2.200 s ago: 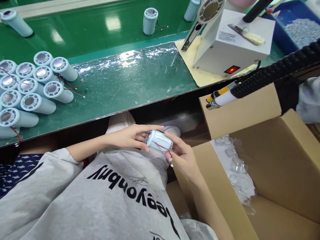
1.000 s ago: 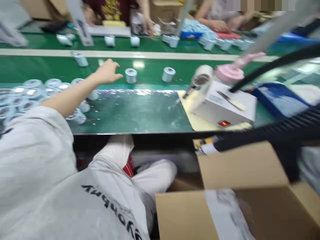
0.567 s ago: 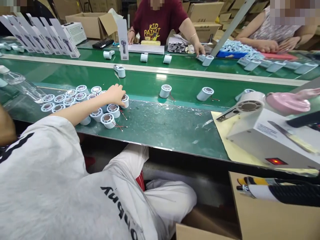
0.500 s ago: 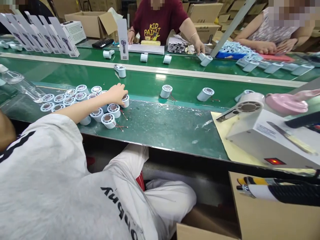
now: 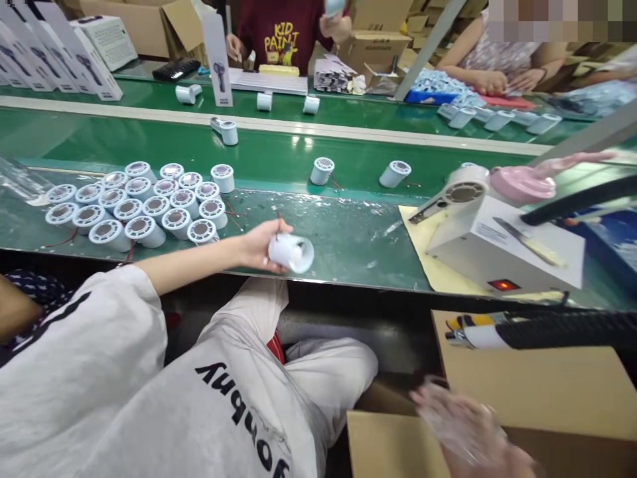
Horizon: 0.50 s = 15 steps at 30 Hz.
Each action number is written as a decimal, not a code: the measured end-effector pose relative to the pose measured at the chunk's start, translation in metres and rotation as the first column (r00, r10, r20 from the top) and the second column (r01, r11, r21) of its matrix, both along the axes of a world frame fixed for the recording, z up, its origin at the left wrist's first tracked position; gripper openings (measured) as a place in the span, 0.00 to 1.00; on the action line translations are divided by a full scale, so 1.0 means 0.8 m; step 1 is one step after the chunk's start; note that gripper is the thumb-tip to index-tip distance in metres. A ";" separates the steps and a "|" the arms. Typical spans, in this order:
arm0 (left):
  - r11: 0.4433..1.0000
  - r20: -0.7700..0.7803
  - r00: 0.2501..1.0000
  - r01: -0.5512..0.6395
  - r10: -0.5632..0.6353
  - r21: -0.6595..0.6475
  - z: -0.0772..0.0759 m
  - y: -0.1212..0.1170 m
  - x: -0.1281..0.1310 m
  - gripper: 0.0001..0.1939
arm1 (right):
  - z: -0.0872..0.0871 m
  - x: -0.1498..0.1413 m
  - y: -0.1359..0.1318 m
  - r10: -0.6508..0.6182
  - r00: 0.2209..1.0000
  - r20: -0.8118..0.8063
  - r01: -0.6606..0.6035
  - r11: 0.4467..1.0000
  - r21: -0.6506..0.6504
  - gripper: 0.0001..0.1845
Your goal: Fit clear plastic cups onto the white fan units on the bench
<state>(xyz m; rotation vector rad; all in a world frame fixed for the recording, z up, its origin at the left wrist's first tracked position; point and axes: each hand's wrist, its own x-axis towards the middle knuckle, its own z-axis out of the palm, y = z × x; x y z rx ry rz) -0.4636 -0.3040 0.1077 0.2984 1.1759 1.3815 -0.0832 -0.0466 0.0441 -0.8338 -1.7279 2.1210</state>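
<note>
My left hand (image 5: pixel 263 245) is closed around a pale blue fan housing (image 5: pixel 293 253), tipped on its side above the bench's front edge. Its open end faces right, and a thin wire sticks up by my fingers. Low on the right, smeared by motion, my right hand (image 5: pixel 478 438) grips a clear plastic bag (image 5: pixel 455 419) over the open cardboard box (image 5: pixel 532 372). Left of my left hand stand several upright fan housings (image 5: pixel 142 229) in rows, some with red wires trailing. Two more housings (image 5: pixel 323 170) stand apart on the green belt (image 5: pixel 269 156).
At right, a grey machine (image 5: pixel 502 245) with a lit red switch bears a knife (image 5: pixel 532 242) and a pink fan (image 5: pixel 522 184). A black hose (image 5: pixel 572 330) crosses above the box. Co-workers (image 5: pixel 286 40) sit across the belt; white cartons (image 5: pixel 74 53) stand far left.
My left hand has lifted a housing from the rows and brought it right and nearer. My right hand has come into view with clear plastic. A co-worker opposite has raised a pale part.
</note>
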 end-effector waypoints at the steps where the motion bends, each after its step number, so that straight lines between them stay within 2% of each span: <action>1: 0.995 0.081 0.993 0.087 -0.090 0.039 -0.015 0.010 0.023 0.26 | -0.005 -0.010 -0.012 0.005 0.999 -0.035 -0.005 1.000 0.001 0.23; 2: 0.986 0.117 0.980 0.152 -0.159 0.065 -0.028 0.018 0.045 0.28 | -0.008 -0.022 -0.026 0.037 0.998 -0.057 -0.036 0.999 0.027 0.22; 3: 0.975 0.125 0.969 0.205 -0.214 0.080 -0.040 0.025 0.065 0.30 | -0.007 -0.034 -0.039 0.096 0.992 -0.083 -0.087 0.991 0.105 0.21; 4: 0.967 0.117 0.961 0.241 -0.249 0.083 -0.048 0.031 0.083 0.32 | -0.003 -0.046 -0.051 0.162 0.982 -0.094 -0.137 0.963 0.233 0.20; 5: 0.963 0.099 0.959 0.260 -0.267 0.078 -0.054 0.037 0.098 0.32 | 0.002 -0.056 -0.061 0.220 0.972 -0.086 -0.170 0.904 0.392 0.21; 6: 0.961 0.078 0.959 0.267 -0.272 0.072 -0.058 0.042 0.110 0.31 | 0.009 -0.065 -0.070 0.255 0.965 -0.064 -0.177 0.808 0.562 0.22; 8: 0.965 0.039 0.965 0.255 -0.258 0.065 -0.061 0.051 0.125 0.26 | 0.023 -0.076 -0.083 0.266 0.964 -0.001 -0.143 0.523 0.840 0.24; 10: 0.969 -0.014 0.971 0.240 -0.240 0.059 -0.060 0.059 0.132 0.21 | 0.034 -0.080 -0.092 0.224 0.974 0.039 -0.090 0.222 0.971 0.24; 11: 0.969 -0.041 0.970 0.242 -0.240 0.055 -0.059 0.063 0.134 0.18 | 0.038 -0.082 -0.096 0.196 0.979 0.051 -0.072 0.099 0.993 0.24; 12: 0.967 -0.066 0.967 0.250 -0.247 0.049 -0.059 0.066 0.135 0.16 | 0.040 -0.084 -0.101 0.164 0.984 0.065 -0.066 0.001 0.998 0.24; 13: 0.963 -0.082 0.962 0.265 -0.262 0.041 -0.058 0.069 0.136 0.15 | 0.041 -0.086 -0.105 0.126 0.989 0.081 -0.072 -0.072 0.995 0.24; 15: 0.944 -0.137 0.935 0.330 -0.327 -0.001 -0.055 0.072 0.138 0.12 | 0.041 -0.092 -0.111 0.046 0.991 0.127 -0.119 -0.156 0.981 0.24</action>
